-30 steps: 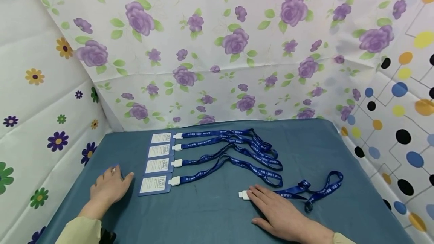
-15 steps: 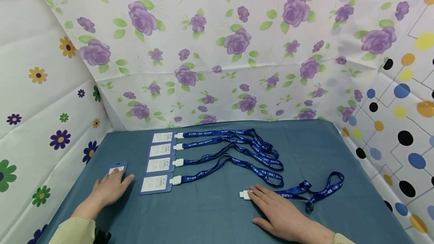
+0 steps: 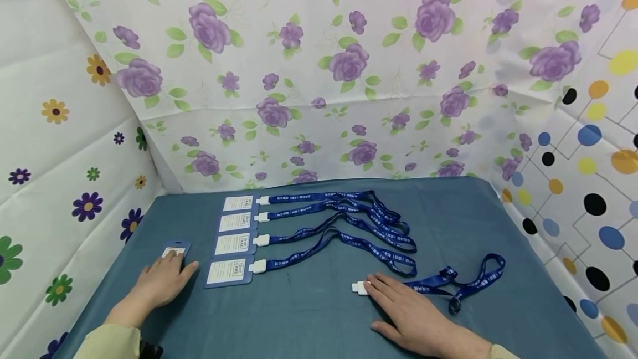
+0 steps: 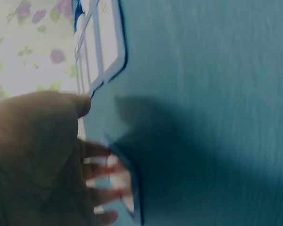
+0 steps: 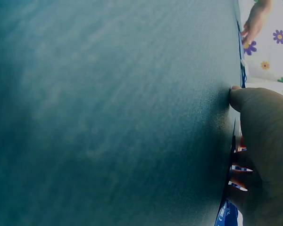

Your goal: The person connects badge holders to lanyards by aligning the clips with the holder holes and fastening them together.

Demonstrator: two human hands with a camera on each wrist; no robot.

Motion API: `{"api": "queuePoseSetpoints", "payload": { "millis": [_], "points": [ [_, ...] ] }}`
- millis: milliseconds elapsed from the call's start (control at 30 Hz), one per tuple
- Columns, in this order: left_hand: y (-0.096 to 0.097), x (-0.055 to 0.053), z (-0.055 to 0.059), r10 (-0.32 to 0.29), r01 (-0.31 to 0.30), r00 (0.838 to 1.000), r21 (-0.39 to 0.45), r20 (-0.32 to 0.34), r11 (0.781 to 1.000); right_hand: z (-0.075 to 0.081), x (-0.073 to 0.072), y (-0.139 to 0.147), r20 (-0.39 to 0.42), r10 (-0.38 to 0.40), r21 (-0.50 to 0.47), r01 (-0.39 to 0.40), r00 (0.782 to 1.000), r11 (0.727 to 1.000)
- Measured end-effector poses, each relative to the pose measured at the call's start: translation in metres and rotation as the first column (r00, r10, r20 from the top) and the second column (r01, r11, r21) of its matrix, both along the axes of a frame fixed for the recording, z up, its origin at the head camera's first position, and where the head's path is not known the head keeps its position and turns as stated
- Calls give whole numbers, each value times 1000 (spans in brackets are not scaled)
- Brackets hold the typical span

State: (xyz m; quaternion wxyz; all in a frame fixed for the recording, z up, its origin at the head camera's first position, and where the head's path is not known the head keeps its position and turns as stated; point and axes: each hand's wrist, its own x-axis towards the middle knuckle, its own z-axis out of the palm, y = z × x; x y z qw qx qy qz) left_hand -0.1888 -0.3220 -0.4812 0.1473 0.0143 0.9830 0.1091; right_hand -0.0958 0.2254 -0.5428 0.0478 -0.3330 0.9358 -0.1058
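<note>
My left hand (image 3: 160,281) rests its fingertips on a loose blue-framed badge holder (image 3: 176,248) at the table's left. The holder's slotted far end shows beyond the fingers; its near part is hidden. In the left wrist view, the fingers lie spread over the badge holder (image 4: 137,200), with the thumb apart from it. My right hand (image 3: 411,314) lies flat over a blue lanyard (image 3: 479,282), covering part of its white clip (image 3: 360,288). The lanyard's loop trails off to the right in a twist.
Several blue badge holders (image 3: 203,278) with white cards lie in a column left of centre. Their lanyards (image 3: 299,259) stretch rightward from white clips. A blue-grey cloth (image 3: 299,320) covers the table, with a floral curtain (image 3: 319,126) behind and patterned sheets at both sides.
The left hand first covered nearly all of the loose badge holder; now its far end shows past the fingertips. The holder has lately shifted slightly rightward and turned. The right hand stays put.
</note>
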Motion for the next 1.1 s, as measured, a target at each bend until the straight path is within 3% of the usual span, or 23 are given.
{"api": "queuePoseSetpoints", "payload": {
  "millis": [167,267,433,533,633,733,933,1100],
  "points": [
    [-10,4,1,-49,53,996,45,-70,998,0,0,1,-4,1,-3,-1,1000,1000],
    [-8,8,-2,-21,20,998,-18,-64,1000,0,0,1,-5,-1,-4,1,1000,1000],
    [-2,12,-5,46,-45,999,-89,8,995,0,0,-1,16,-8,-6,8,1000,1000],
    [-4,14,-4,-8,9,1000,-65,16,998,-1,0,0,20,-9,-7,9,1000,1000],
    [-10,14,-3,-101,100,994,-12,-38,995,-2,0,1,5,-8,-11,8,1000,1000],
    [-13,14,-4,-112,113,991,11,-71,993,-4,0,2,-14,-6,-16,6,1000,1000],
    [-14,19,-9,-22,24,998,-36,61,999,-3,-1,0,-5,-5,-10,5,1000,1000],
    [-26,25,-6,-89,92,992,-25,93,995,-3,0,0,4,-4,-9,4,1000,1000]
  ]
}}
